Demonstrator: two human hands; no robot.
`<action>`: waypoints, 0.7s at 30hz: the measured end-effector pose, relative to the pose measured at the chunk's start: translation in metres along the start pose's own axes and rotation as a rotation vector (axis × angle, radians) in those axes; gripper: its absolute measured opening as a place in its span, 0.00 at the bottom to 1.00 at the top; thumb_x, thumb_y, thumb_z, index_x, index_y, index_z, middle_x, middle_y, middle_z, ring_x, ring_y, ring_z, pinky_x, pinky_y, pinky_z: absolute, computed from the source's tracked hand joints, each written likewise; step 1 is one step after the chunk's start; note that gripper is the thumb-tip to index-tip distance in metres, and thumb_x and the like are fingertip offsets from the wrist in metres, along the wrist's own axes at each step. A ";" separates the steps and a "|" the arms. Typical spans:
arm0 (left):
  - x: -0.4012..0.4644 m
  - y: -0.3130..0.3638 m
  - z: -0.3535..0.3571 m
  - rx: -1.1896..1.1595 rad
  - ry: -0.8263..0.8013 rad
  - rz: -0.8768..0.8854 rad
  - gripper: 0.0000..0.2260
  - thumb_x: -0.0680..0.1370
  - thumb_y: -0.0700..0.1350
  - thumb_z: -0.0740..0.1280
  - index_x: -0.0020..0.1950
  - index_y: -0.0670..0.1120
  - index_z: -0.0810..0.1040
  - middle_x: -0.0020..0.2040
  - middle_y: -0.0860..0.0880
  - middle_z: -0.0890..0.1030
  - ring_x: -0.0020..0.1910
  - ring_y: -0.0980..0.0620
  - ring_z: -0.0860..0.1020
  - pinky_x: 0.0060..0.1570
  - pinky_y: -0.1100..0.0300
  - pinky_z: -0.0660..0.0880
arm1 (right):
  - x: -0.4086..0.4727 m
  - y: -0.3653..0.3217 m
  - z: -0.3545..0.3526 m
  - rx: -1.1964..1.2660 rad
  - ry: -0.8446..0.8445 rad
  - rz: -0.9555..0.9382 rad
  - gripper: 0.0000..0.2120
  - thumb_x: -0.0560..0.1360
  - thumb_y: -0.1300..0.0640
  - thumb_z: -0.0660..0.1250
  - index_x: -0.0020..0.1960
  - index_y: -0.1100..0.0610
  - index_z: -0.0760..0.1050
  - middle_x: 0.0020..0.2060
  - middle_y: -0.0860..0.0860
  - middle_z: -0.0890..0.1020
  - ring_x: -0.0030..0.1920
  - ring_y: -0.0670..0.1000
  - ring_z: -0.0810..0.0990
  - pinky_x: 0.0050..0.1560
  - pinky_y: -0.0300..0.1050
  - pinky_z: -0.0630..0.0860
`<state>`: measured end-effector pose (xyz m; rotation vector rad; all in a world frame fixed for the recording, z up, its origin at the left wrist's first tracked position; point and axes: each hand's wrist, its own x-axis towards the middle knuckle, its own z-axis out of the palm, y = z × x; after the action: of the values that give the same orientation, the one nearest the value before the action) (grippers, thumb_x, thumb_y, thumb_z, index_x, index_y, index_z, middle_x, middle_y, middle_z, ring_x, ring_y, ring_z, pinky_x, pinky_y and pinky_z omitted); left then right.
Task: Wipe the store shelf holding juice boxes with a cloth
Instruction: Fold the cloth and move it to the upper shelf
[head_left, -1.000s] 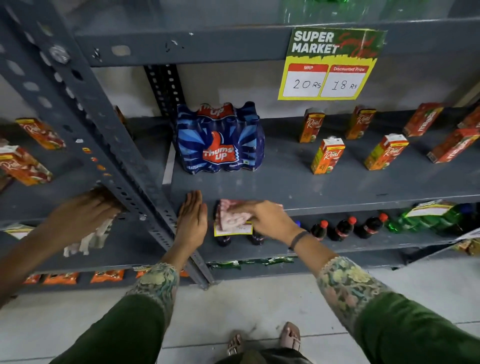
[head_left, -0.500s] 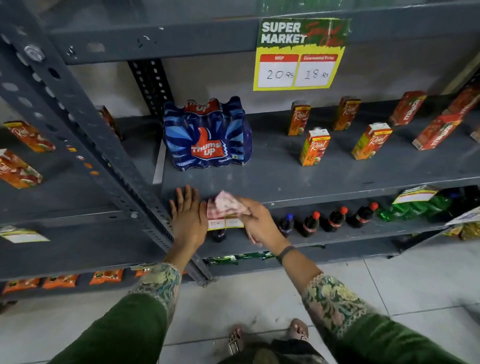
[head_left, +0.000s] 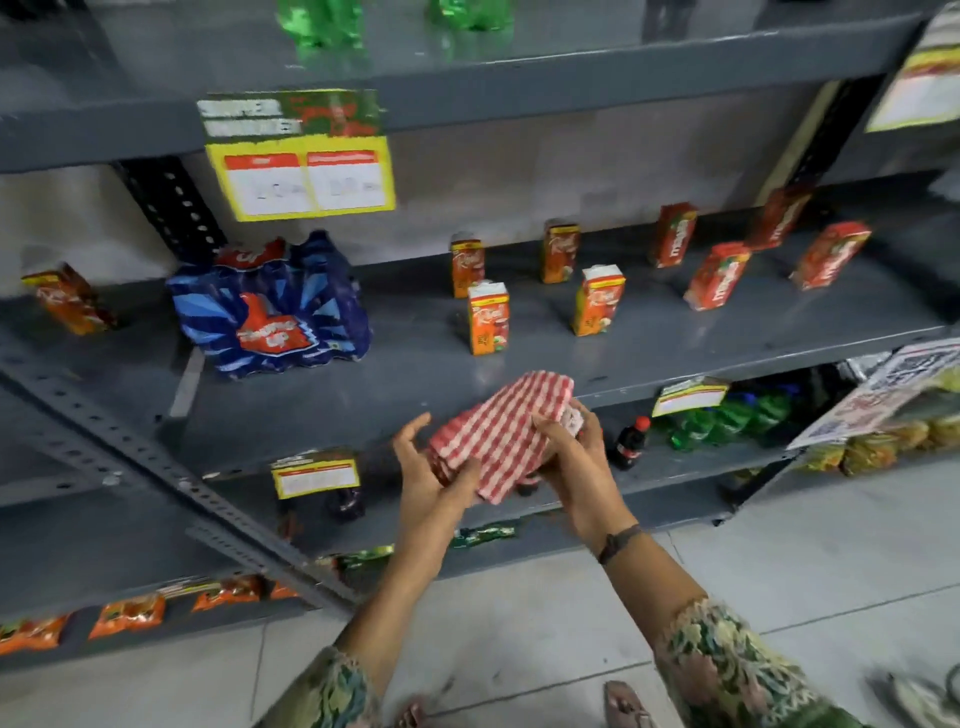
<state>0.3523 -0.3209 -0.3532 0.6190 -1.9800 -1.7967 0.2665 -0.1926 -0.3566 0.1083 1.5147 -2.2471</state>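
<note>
A folded red-and-white checked cloth (head_left: 501, 435) is held between both hands just in front of the shelf's front edge. My left hand (head_left: 428, 470) cups its left side with thumb on top; my right hand (head_left: 569, 457) grips its right end. The grey metal shelf (head_left: 519, 358) carries several orange and red juice boxes: the nearest orange juice box (head_left: 487, 326) stands upright near the middle, another orange juice box (head_left: 597, 300) to its right, and red juice boxes (head_left: 717, 278) further right. The cloth hovers above the shelf edge, not touching the surface.
A blue Thums Up bottle pack (head_left: 270, 312) sits at the shelf's left. A slanted perforated steel upright (head_left: 156, 457) crosses at the left. A yellow price sign (head_left: 301, 166) hangs from the upper shelf. Dark bottles (head_left: 631, 441) and green bottles (head_left: 727, 415) fill the lower shelf.
My left hand left the shelf edge and joined the right hand on the cloth. The cloth is now spread wider and raised. The view shifted to the right along the shelf.
</note>
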 end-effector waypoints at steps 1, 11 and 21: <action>-0.002 0.007 0.023 -0.008 0.063 0.049 0.21 0.74 0.33 0.67 0.58 0.52 0.63 0.48 0.54 0.77 0.41 0.71 0.78 0.41 0.77 0.73 | 0.001 -0.012 -0.023 -0.058 0.010 -0.061 0.21 0.75 0.62 0.66 0.65 0.50 0.65 0.55 0.55 0.79 0.48 0.52 0.82 0.45 0.48 0.81; -0.022 0.130 0.273 0.158 0.121 0.707 0.14 0.71 0.34 0.71 0.51 0.48 0.77 0.66 0.40 0.66 0.61 0.70 0.67 0.59 0.78 0.65 | 0.003 -0.226 -0.197 -0.399 0.261 -0.835 0.15 0.76 0.63 0.67 0.58 0.52 0.66 0.47 0.42 0.75 0.45 0.34 0.77 0.47 0.28 0.74; 0.073 0.350 0.436 0.441 -0.090 0.922 0.18 0.79 0.47 0.57 0.68 0.46 0.67 0.66 0.45 0.72 0.60 0.44 0.74 0.54 0.62 0.69 | 0.072 -0.486 -0.235 -0.585 0.779 -1.106 0.23 0.74 0.58 0.67 0.65 0.60 0.64 0.47 0.53 0.83 0.47 0.58 0.81 0.46 0.48 0.75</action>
<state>0.0261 0.0227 -0.0483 -0.2689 -2.1921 -0.8496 -0.0267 0.1499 -0.0509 -0.0695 3.2071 -2.4552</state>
